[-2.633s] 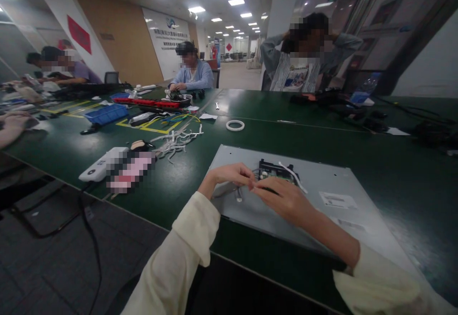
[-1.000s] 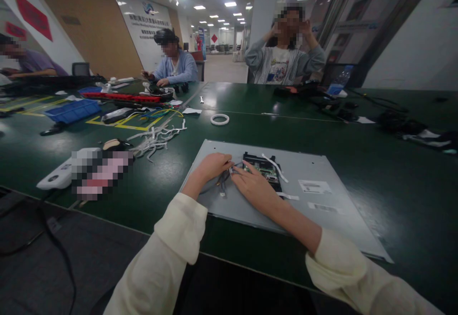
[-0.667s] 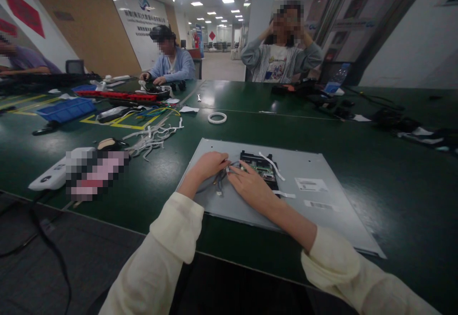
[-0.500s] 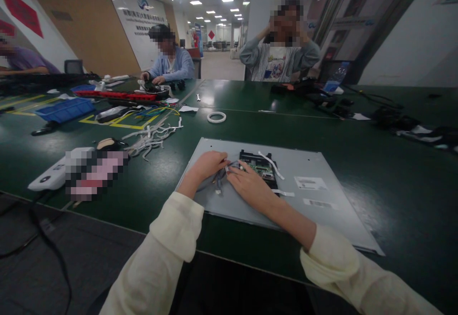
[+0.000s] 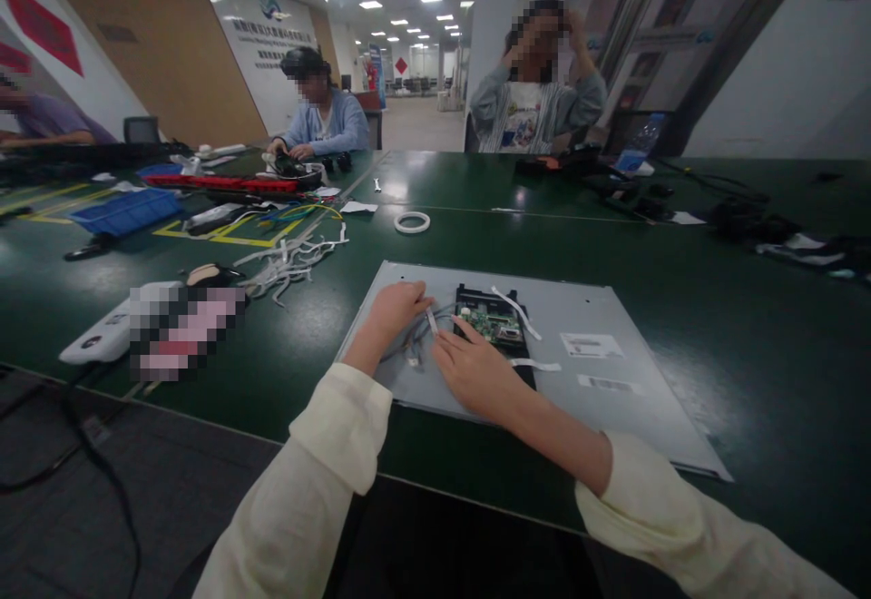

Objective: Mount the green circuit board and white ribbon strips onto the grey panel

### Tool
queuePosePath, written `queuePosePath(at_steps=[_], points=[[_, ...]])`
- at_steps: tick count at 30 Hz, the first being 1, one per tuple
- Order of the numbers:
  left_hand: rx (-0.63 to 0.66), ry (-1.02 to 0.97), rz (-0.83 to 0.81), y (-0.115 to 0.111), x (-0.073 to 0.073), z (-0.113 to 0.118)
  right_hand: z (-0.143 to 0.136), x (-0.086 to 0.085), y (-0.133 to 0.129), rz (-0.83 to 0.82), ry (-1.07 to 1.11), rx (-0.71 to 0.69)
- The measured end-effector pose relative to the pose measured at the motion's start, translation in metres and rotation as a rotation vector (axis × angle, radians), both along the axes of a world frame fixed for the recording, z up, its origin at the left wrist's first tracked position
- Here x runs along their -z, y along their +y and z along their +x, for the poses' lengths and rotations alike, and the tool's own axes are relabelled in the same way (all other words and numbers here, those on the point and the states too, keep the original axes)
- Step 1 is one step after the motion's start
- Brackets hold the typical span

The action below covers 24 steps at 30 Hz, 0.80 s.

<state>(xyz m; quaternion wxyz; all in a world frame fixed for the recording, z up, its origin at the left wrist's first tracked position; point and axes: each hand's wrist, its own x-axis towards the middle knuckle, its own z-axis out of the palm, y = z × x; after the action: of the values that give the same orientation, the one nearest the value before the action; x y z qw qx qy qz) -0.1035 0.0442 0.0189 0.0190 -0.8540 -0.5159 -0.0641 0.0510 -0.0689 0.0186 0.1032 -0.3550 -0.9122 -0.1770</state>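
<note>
A grey metal panel (image 5: 578,408) lies flat on the table before me. At its middle a black frame (image 5: 494,293) holds a green circuit board (image 5: 486,325). A short white strip (image 5: 431,320) runs between my hands, over a bundle of grey cables (image 5: 413,347). The fingers of my left hand (image 5: 400,313) are pinched at the strip's upper end. My right hand (image 5: 476,370) has its fingertips closed at the lower end, beside the board. Two more white strips, an upper strip (image 5: 521,316) and a lower strip (image 5: 537,365), lie across the frame's right side.
Left of the panel are a pile of white strips (image 5: 292,259), a white device (image 5: 95,331) and a blue tray (image 5: 126,211). Behind the panel lies a white ring (image 5: 412,222). Across the table are a seated person (image 5: 327,118) and another person with raised arms (image 5: 537,109).
My right hand has shifted slightly down, away from the cables and board. More of the white strip and the circuit board now shows. My left hand has barely moved.
</note>
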Motion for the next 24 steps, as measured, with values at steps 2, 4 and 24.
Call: queuePosePath(at_steps=[2,4,24], points=[[-0.03,-0.006,-0.009,-0.002,-0.001,0.002,0.001,0.001,-0.003,-0.007,0.016,-0.016],[-0.063,-0.004,-0.019,-0.004,-0.002,0.004,0.005,-0.002,-0.006,-0.015,0.041,-0.055],[0.37,-0.203,0.02,-0.033,-0.035,0.089,0.156,0.003,0.01,-0.209,0.579,0.256]])
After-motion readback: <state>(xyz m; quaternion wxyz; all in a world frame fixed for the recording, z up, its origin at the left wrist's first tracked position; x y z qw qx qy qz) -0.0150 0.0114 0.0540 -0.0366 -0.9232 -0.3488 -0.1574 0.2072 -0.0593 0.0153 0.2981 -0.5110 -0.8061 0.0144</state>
